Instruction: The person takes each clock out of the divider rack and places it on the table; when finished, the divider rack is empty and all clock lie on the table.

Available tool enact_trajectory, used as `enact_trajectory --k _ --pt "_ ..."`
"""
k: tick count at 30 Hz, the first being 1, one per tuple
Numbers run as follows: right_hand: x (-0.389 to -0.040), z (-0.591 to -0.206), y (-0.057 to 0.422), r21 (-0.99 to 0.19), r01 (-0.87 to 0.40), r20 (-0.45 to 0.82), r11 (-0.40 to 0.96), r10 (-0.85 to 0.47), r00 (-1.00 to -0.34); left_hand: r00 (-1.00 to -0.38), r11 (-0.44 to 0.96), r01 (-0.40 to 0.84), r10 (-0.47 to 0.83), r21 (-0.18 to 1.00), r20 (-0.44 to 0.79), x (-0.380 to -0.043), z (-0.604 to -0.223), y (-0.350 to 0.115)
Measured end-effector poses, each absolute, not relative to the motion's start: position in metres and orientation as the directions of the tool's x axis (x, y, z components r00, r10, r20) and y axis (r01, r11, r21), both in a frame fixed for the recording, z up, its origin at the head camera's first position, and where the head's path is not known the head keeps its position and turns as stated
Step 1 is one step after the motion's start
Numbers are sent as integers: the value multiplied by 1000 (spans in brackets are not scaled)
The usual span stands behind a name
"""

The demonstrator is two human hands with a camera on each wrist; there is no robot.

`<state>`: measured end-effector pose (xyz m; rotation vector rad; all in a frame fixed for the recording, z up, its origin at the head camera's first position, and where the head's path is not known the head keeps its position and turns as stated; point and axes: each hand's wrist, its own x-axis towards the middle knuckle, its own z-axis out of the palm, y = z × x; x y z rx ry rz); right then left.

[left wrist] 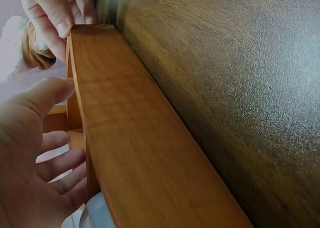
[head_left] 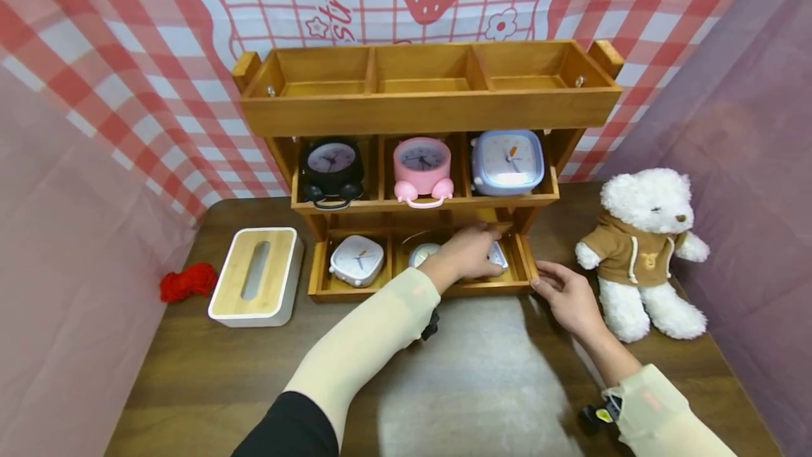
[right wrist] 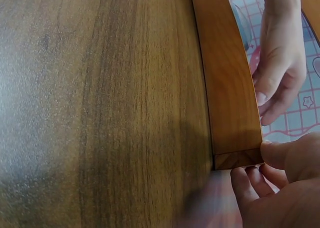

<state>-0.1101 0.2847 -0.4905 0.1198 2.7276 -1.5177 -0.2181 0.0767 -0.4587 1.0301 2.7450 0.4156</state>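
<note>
A three-tier wooden shelf (head_left: 431,113) stands on the table. My left hand (head_left: 468,252) reaches into its bottom right compartment, over a white and blue clock (head_left: 497,255) that it partly hides. In the left wrist view, the thumb is at the front board's upper edge, and the loosely bent fingers (left wrist: 62,170) stand apart from it. My right hand (head_left: 567,298) holds the bottom tier's right front corner, thumb (right wrist: 275,153) on one side and fingers beneath. Left of my left hand sit a round pale clock (head_left: 423,254), partly covered, and a white clock (head_left: 357,260).
The middle tier holds a black clock (head_left: 331,166), a pink clock (head_left: 422,166) and a lavender-blue clock (head_left: 507,162). A tissue box (head_left: 279,295) and red yarn-like bundle (head_left: 188,282) lie at left. A white teddy bear (head_left: 647,252) sits close to my right hand.
</note>
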Motion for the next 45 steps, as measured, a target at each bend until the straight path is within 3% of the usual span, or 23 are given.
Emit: enact_trajectory --k 27,45 --pt "-109 -489 282 -837 85 -57 540 69 -996 -754 738 645 657 200 9 -218 -477 85" --pt "-109 -491 284 -817 76 -47 571 66 -997 -699 609 703 687 366 200 -190 -438 27"
